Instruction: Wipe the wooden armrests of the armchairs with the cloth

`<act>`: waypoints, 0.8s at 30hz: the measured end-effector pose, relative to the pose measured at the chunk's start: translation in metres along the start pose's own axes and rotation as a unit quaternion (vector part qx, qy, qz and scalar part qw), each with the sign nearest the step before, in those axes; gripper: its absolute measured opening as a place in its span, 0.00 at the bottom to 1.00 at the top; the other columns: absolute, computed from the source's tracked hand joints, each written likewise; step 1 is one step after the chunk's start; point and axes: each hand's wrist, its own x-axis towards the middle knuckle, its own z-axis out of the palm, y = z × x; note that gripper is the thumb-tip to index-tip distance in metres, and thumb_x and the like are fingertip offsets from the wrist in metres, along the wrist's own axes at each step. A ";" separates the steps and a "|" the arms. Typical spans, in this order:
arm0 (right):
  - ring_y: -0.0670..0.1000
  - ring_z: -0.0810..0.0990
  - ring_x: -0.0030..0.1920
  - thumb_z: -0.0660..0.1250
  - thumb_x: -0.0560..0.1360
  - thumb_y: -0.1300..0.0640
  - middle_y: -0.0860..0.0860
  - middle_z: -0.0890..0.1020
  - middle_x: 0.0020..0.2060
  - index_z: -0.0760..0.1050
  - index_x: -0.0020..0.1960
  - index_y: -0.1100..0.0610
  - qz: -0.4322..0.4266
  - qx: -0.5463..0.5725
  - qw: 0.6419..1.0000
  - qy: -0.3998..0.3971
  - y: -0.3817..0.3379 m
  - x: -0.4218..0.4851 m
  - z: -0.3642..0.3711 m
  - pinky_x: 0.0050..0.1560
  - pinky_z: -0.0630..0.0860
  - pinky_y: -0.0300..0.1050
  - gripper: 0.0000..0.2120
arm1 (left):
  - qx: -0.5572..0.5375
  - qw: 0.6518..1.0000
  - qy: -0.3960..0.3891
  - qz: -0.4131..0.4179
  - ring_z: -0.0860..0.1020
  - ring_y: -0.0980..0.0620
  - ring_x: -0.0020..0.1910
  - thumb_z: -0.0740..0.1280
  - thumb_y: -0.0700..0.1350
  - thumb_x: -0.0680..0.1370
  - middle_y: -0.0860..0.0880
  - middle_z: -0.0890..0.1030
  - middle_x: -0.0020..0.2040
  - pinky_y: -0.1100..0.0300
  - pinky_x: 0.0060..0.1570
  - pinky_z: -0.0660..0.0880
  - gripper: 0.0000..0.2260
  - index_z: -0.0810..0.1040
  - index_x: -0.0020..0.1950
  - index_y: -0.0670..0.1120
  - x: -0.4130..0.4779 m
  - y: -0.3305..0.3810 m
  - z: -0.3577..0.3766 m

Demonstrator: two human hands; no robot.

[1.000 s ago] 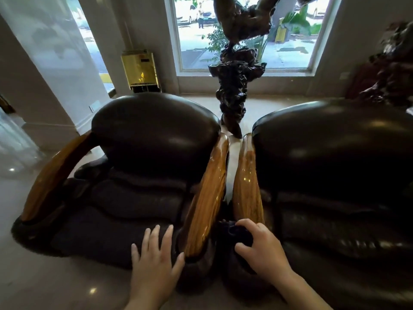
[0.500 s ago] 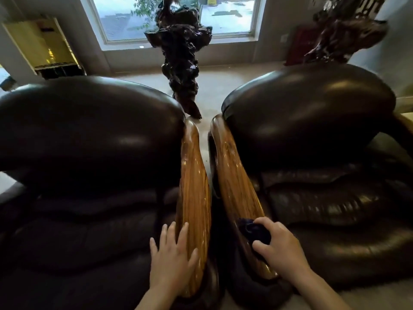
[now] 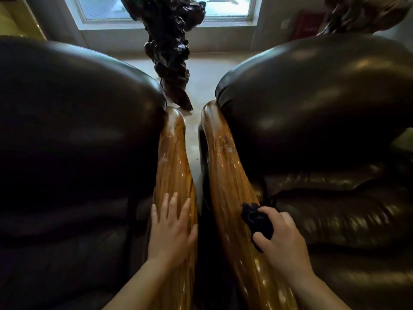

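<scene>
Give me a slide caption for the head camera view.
Right hand presses a dark cloth on one wooden armrest; left hand rests flat on the other.

Dark cloth (image 3: 257,220) bunched on right glossy wood armrest (image 3: 225,175) (left armrest (image 3: 173,157) w/o cloth).

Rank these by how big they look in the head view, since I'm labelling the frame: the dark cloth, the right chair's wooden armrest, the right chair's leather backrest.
1. Leather backrest
2. Wooden armrest
3. Dark cloth, partly hidden under the right hand
</scene>
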 end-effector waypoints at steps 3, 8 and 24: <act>0.42 0.70 0.52 0.72 0.72 0.44 0.42 0.68 0.55 0.66 0.69 0.40 -0.022 -0.065 0.998 -0.008 0.018 0.009 0.017 0.44 0.73 0.35 0.28 | -0.022 0.999 0.006 -0.037 0.50 0.43 0.77 0.52 0.62 0.77 0.43 0.58 0.77 0.38 0.74 0.51 0.30 0.56 0.77 0.52 0.025 -0.003 0.012; 0.48 0.36 0.78 0.51 0.73 0.27 0.39 0.36 0.78 0.35 0.75 0.29 -0.119 -0.140 0.979 -0.094 0.037 0.021 0.055 0.77 0.49 0.52 0.36 | -0.029 0.998 0.017 -0.061 0.52 0.44 0.77 0.55 0.62 0.77 0.44 0.58 0.76 0.39 0.74 0.51 0.29 0.58 0.76 0.53 0.033 -0.004 0.032; 0.54 0.47 0.80 0.52 0.82 0.39 0.53 0.53 0.81 0.53 0.80 0.52 -0.101 -0.029 0.994 0.020 -0.028 0.196 0.087 0.78 0.49 0.54 0.32 | -0.090 0.989 0.082 -0.086 0.48 0.53 0.78 0.53 0.59 0.78 0.48 0.57 0.78 0.43 0.75 0.49 0.28 0.57 0.77 0.54 0.034 -0.011 0.045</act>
